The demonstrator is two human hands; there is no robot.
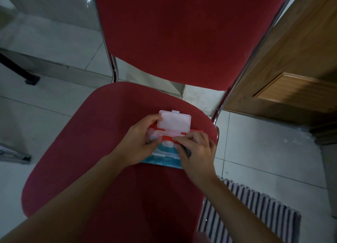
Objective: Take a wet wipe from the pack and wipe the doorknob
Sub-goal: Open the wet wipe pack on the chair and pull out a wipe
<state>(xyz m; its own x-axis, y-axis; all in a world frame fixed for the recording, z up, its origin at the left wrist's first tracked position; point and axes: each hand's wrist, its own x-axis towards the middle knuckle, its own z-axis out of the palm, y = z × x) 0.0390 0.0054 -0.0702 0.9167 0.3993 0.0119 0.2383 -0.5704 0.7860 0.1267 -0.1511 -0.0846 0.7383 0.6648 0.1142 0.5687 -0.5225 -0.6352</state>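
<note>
A red, white and blue wet wipe pack (164,156) lies on the red chair seat (87,142). Its pale pink plastic lid (175,121) is flipped up and open. My left hand (140,142) grips the pack's left side, with the thumb near the lid's left corner. My right hand (196,151) rests on the pack's right side, its fingertips pinched at the front edge of the opening. Whether a wipe is between those fingers is hidden. No doorknob is in view.
The chair's red backrest (182,33) rises behind the seat on chrome legs (218,111). A wooden door (291,75) stands at the right. A striped mat (255,210) lies on the white tiled floor (264,151). A black leg (21,69) stands at the left.
</note>
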